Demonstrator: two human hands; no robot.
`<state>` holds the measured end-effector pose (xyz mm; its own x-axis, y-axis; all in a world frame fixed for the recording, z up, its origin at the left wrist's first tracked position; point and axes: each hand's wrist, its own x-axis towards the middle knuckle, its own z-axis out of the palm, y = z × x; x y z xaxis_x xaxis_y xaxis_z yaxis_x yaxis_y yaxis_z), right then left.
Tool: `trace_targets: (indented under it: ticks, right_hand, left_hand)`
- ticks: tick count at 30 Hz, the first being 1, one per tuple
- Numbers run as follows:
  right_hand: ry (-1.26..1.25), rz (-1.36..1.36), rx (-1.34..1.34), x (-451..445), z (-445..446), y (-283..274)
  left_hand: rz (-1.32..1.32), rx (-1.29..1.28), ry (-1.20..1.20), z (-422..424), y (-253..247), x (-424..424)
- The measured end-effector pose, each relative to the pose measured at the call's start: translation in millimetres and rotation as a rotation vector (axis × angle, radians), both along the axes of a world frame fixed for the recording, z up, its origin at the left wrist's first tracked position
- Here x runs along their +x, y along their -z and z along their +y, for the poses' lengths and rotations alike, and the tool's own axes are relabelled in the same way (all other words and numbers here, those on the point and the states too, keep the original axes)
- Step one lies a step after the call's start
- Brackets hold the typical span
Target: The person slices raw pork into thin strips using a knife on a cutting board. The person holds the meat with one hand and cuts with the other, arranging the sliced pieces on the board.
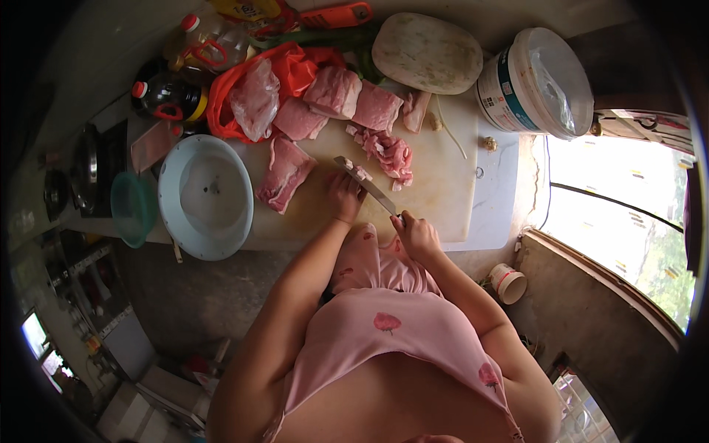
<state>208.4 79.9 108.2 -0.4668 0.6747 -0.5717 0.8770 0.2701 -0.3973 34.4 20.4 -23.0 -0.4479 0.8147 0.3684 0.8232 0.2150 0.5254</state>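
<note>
My right hand (419,235) is closed round the handle of a kitchen knife (375,191), whose blade points up and left over the cutting board (443,205). Small pieces of meat (357,169) lie on or against the blade. Beside the blade is my left hand (346,198), its fingertips partly hidden; whether it holds meat cannot be told. A heap of sliced raw meat (390,152) lies just beyond the knife. To the left rests a slab of raw pork (285,174). More thick chunks of pork (332,93) sit in a row along the board's far side.
A light blue basin (248,196) and a green bowl (133,210) stand at left. Behind are a red plastic bag (221,99), a soy sauce bottle (166,97) and an oval board (426,52). A white bucket (507,88) and garlic (489,144) are at right.
</note>
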Motion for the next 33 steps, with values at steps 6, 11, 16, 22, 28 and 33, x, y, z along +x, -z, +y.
trace_targets:
  ticks: [6,11,16,22,28,33]
  right_hand:
    - [-0.020,0.015,0.009,-12.5,9.0,15.7]
    - [-0.001,0.065,-0.007,-8.7,11.1,10.4]
    - [0.067,0.113,-0.011,-7.1,13.6,4.9]
    - [0.006,0.109,-0.025,-4.5,13.0,4.7]
    - [0.027,0.083,-0.086,-9.5,8.0,6.0]
    - [0.015,0.049,-0.023,-10.7,2.9,5.4]
  left_hand:
    - [0.104,-0.056,-0.015,0.7,-2.2,1.8]
    - [0.062,-0.017,0.019,-4.8,1.1,-0.7]
    - [0.042,0.047,0.048,-0.4,-6.0,1.8]
    - [0.095,0.031,0.008,-2.4,6.8,0.2]
    - [0.023,0.093,0.000,-3.1,1.9,-4.6]
    - [0.033,0.024,0.067,-2.7,5.5,-9.7]
